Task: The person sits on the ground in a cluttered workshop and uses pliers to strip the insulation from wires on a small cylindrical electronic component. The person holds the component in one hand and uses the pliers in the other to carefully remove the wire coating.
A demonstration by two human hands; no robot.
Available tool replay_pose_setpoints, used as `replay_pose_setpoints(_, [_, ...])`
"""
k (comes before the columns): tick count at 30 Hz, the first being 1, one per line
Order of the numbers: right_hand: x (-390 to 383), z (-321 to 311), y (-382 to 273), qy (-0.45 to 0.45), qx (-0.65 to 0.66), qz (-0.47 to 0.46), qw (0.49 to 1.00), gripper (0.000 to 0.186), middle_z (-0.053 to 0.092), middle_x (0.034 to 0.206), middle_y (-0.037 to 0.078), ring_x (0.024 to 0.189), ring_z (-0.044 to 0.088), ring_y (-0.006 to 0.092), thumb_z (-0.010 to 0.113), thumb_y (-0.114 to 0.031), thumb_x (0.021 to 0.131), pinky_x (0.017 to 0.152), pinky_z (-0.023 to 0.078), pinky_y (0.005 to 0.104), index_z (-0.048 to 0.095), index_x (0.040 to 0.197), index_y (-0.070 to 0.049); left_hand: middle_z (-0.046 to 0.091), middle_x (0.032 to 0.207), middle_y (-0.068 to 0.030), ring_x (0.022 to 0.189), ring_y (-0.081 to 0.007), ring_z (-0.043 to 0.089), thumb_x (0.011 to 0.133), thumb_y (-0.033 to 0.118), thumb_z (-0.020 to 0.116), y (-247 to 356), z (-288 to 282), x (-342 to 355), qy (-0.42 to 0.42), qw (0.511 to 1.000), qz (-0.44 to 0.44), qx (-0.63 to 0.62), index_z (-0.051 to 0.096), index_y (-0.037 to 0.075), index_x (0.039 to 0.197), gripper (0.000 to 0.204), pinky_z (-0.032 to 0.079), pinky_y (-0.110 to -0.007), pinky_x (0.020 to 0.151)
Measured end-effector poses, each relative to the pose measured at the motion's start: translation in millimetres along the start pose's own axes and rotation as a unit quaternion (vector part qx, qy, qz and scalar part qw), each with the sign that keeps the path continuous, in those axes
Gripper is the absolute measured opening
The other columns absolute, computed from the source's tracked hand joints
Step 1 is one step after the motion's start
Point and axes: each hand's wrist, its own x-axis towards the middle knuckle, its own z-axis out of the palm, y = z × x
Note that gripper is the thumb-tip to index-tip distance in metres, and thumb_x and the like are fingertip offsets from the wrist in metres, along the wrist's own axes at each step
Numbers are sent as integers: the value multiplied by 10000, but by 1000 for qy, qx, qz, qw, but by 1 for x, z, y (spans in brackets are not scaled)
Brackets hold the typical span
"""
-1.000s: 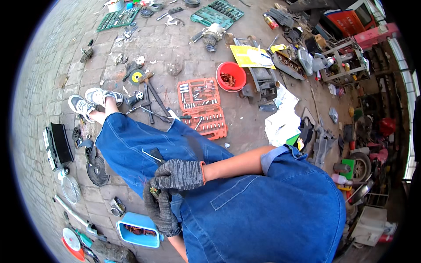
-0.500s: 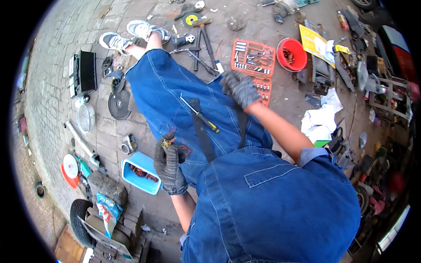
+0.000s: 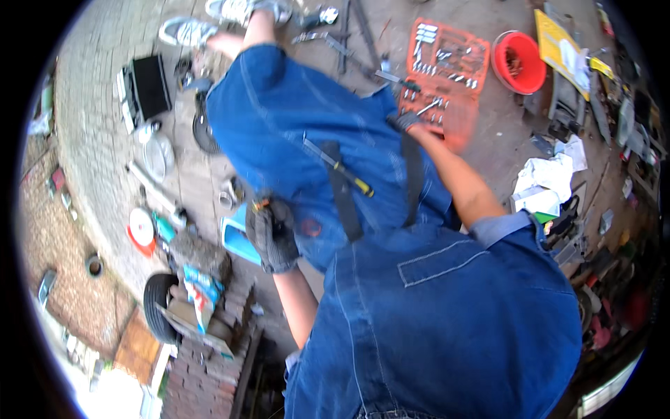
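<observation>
My left hand (image 3: 271, 234), in a dark grey knit glove, is closed at the left side of my lap. At its fingertips shows a small bit of copper wire (image 3: 260, 204); most of it is hidden by the glove. My right hand (image 3: 405, 123), gloved too, reaches down past my thigh beside the orange tool case (image 3: 457, 115). Its fingers are hidden by my blue clothing and blurred. Near it a dark-handled screwdriver (image 3: 401, 80) lies at the case's edge. A screwdriver with a yellow and black handle (image 3: 352, 180) rests on my lap across a dark strap.
Left of my lap stands a light blue bin (image 3: 239, 241), partly behind my left hand. A red bucket (image 3: 518, 63) with copper-coloured pieces stands beyond the case. A black box (image 3: 148, 87), a fan grille (image 3: 202, 129) and a tyre (image 3: 159, 307) lie leftward. Scrap crowds the right.
The whole view has shifted. My right hand has drawn back from the case toward my thigh, uncovering the dark-handled screwdriver. The loose wire ends above my left hand show far less.
</observation>
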Motion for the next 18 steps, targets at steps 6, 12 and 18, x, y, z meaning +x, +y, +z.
replay_pose_setpoints(6, [-21,-20,7,-55,324,-40,944,344,601,1056,90,850,599,218,304,-288,927,766,469,353,541,1114,-122,471,664,-38,576,-129,414,842,250,585,13,-10,4,18,999,13,-41,533,-23,1043,343,332,-233,497])
replay_pose_setpoints(12, [-38,-38,-6,-24,537,12,843,338,577,760,8,584,482,114,384,-358,918,526,408,261,596,1047,-128,473,730,-29,642,-112,423,806,199,623,9,-11,-9,30,997,-29,-73,534,-11,1020,312,349,-228,544])
replay_pose_setpoints(18, [-53,-49,-28,48,488,-26,871,342,580,770,15,598,488,122,389,-361,912,537,411,266,599,1042,-125,424,651,-15,569,-99,373,827,270,593,4,-2,-12,29,999,-22,-36,531,5,981,312,304,-203,482])
